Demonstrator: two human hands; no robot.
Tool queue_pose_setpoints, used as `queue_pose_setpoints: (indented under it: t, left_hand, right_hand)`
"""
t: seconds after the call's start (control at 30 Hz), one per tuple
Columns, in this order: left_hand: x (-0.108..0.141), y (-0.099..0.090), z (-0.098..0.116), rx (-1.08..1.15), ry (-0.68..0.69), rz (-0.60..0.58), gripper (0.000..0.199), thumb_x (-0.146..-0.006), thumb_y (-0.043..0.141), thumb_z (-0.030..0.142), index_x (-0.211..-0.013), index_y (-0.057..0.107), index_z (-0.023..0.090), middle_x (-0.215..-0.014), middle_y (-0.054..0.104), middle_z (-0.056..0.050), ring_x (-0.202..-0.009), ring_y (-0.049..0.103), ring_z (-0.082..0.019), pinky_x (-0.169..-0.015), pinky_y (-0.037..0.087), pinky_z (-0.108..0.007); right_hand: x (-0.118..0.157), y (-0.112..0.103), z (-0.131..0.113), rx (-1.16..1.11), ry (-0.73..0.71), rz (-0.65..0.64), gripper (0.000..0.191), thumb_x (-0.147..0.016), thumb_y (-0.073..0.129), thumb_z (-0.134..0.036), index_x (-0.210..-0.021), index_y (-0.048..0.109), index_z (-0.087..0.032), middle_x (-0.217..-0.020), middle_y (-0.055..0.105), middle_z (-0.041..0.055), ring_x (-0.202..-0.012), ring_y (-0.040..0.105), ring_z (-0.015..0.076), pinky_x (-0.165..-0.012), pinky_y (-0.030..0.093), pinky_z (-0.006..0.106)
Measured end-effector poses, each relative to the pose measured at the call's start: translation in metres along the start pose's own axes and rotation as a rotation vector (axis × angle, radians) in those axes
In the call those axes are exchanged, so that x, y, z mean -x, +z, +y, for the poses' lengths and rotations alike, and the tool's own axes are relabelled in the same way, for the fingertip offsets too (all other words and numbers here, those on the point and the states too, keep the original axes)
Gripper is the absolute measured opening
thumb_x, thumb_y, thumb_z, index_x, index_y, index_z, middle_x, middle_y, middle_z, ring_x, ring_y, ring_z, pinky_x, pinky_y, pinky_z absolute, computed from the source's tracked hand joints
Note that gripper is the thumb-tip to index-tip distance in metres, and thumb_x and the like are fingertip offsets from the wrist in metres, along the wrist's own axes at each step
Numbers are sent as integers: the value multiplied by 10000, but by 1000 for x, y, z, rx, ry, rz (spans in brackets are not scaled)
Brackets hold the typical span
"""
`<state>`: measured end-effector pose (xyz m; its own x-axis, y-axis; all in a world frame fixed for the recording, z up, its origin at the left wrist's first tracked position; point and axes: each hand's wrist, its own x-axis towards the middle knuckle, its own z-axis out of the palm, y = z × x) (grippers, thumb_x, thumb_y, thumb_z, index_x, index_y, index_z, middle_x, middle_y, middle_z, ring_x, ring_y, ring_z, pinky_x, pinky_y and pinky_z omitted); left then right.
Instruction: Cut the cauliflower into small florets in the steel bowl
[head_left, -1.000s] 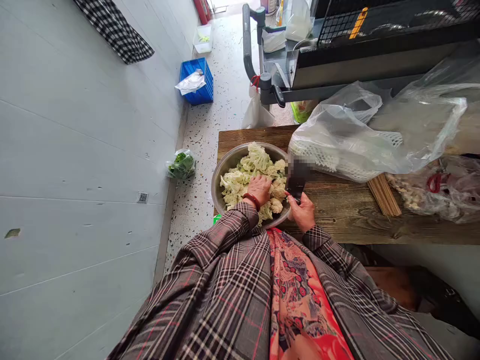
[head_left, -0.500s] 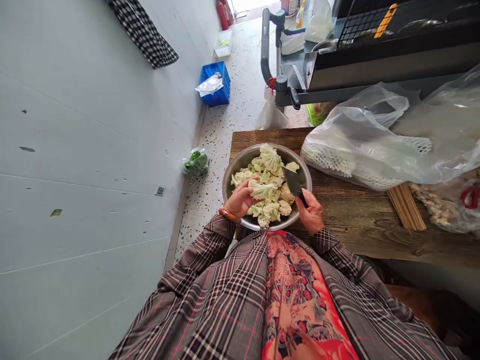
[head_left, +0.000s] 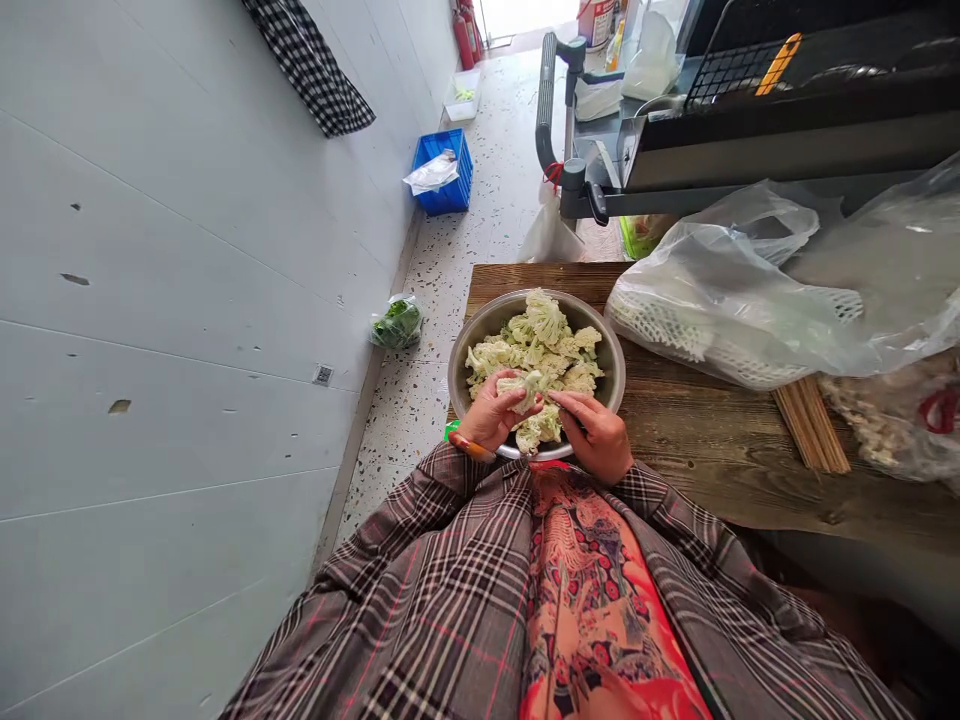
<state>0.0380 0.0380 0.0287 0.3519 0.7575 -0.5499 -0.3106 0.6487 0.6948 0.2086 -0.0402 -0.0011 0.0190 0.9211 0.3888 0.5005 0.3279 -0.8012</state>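
Note:
Over a steel bowl (head_left: 613, 350) of cut cauliflower (head_left: 546, 318), my left hand (head_left: 491, 414) is closed around a cauliflower piece (head_left: 525, 384), its florets showing past the fingers. My right hand (head_left: 598, 437) is close beside it, fingers bent and closed, fingertips near the piece. The kitchen knife it gripped in the earlier frame is turned so that its blade hardly shows; the handle is hidden in the hand. Loose florets fill the bowl below both hands.
The bowl stands on a wooden table (head_left: 694, 440). Right of it lie clear plastic bags (head_left: 720, 290) and a bundle of wooden sticks (head_left: 810, 425). A trolley handle (head_left: 546, 100) rises behind. Bagged greens (head_left: 396, 323) and a blue crate (head_left: 444, 175) stand on the floor, left.
My right hand has moved left and inward to the cauliflower piece, and the knife blade has turned from broad view to nearly out of sight. My left hand has shifted slightly right.

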Motion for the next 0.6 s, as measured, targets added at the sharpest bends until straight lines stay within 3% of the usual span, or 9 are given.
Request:
queue_pose_setpoints:
  t: [0.13,0.3,0.43,0.6]
  left_hand:
    - [7,1,-6,-82,21,38,474,-541,847,197,-876,514,165,-796,635,23,-710,633,-117,-683,553,-288]
    - [15,4,-11,-165,160,152,482,-463,866,222,-779,507,162,-652,571,69,-562,534,-59,-555,454,-193]
    - [17,2,-13,-285,277,217,431,-495,850,267,-769,537,155,-615,548,72,-533,476,-41,-519,378,-168]
    - [16,-6,-15,-334,285,199,384,-525,840,259,-720,526,153,-616,554,66,-535,493,-46,-525,417,-176]
  right_hand:
    - [-1,2,4,127,-49,-94,389,-909,469,-154,-1275,574,-231,-1217,642,60,-1110,609,182,-945,506,317]
    - [-2,5,-1,240,-61,-123,407,-873,472,-90,-1241,599,-206,-1170,662,64,-1053,630,184,-896,517,293]
    - [-3,9,-8,310,-83,-139,428,-836,483,-53,-1214,616,-205,-1164,670,61,-1025,637,186,-871,515,286]
    - [2,15,2,326,-44,-138,466,-810,476,-20,-1207,614,-221,-1168,666,53,-985,644,178,-848,513,275]
